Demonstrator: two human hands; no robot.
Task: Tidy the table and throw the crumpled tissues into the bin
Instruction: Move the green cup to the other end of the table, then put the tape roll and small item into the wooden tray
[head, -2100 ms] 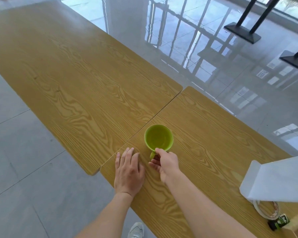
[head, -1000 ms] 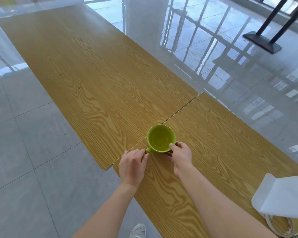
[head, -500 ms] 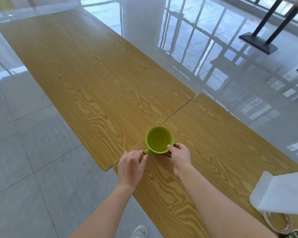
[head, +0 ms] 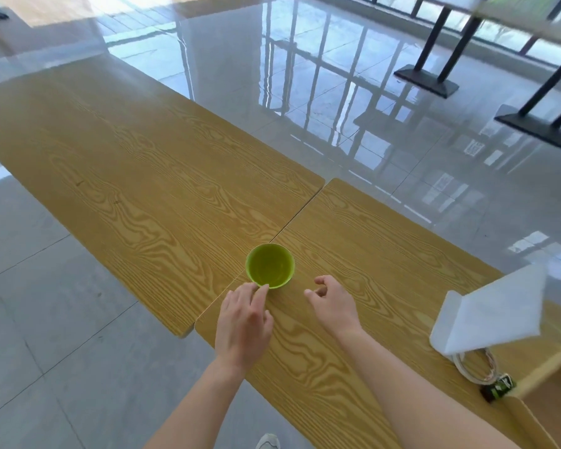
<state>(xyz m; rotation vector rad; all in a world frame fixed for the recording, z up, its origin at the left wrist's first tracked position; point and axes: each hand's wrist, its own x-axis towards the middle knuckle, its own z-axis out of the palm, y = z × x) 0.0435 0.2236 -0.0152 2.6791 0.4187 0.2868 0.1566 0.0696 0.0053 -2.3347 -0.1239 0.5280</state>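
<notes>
A lime-green mug point(head: 270, 265) stands upright on the wooden table point(head: 353, 241), right beside the seam between two tabletops. My left hand point(head: 244, 322) lies just in front of it, fingertips touching the mug's near side where the handle is hidden. My right hand point(head: 332, 301) hovers a little to the right of the mug, fingers curled and apart, holding nothing. No crumpled tissue and no bin appear in view.
A white folded sheet point(head: 489, 309) lies at the right, over a tape roll point(head: 473, 366) and a small dark object point(head: 497, 391). A cardboard box point(head: 551, 393) sits at the lower right corner. The second tabletop point(head: 127, 163) stretches left. Black table bases point(head: 426, 82) stand on the glossy floor.
My right hand has let go of the mug and drawn back to the right. The mug's handle has turned toward my left hand. The view has tilted up.
</notes>
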